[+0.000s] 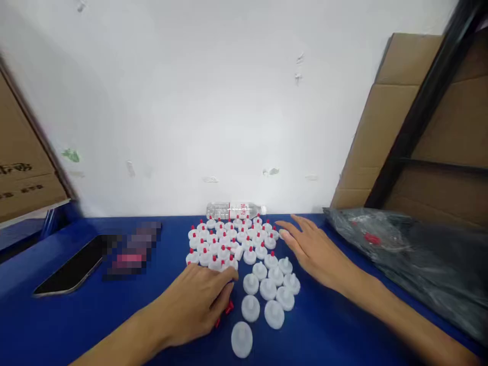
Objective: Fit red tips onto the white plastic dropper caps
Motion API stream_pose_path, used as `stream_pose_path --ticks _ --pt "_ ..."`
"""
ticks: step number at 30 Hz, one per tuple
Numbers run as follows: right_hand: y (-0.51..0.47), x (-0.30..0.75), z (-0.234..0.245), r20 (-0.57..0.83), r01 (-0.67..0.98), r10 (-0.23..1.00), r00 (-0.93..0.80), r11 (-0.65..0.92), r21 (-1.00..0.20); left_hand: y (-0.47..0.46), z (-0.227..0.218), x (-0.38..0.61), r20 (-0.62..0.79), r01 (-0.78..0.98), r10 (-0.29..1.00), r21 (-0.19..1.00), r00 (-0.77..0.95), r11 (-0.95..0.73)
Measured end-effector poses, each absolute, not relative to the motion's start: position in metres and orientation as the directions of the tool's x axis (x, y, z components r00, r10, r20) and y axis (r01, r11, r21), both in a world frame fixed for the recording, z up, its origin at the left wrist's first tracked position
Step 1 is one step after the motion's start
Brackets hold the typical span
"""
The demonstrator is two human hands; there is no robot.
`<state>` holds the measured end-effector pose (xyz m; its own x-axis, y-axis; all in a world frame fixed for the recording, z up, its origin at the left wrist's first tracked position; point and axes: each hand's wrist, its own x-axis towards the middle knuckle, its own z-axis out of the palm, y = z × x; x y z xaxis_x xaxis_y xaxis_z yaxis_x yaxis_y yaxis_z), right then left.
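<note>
Many white round caps with red tips (pixel 249 255) stand in a cluster on the blue tabletop. Nearer to me, several similar white caps without red tips (pixel 268 288) stand with bare nozzles upward. My left hand (pixel 200 297) is at the cluster's near left edge, fingers curled and thumb against the index finger; whatever lies between them is hidden. Small loose red tips (pixel 229 307) show beside and under that hand. To the right of the cluster, my right hand (pixel 310 249) reaches flat with fingers stretched out, its fingertips beside the outermost red-tipped caps, holding nothing.
A clear plastic bottle (pixel 236 210) lies against the white wall behind the caps. On the left are a black phone (pixel 74 267) and a blurred-out item (pixel 133 251). Dark plastic bags (pixel 404 259) cover the right side, and cardboard (pixel 381 122) leans behind them.
</note>
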<state>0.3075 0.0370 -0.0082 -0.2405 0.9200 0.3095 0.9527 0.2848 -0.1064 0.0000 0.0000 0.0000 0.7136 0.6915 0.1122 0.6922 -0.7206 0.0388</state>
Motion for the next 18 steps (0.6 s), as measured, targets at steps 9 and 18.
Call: stream_pose_path --ticks 9,18 --pt "0.049 0.307 -0.022 0.282 0.925 0.919 -0.276 0.333 -0.182 0.001 0.001 -0.004 0.206 0.657 0.654 0.060 0.728 -0.751" --pt "0.016 0.285 0.016 0.538 0.717 0.647 -0.540 0.689 -0.109 -0.002 0.004 -0.002 0.389 0.678 0.669 0.140 0.633 -0.722"
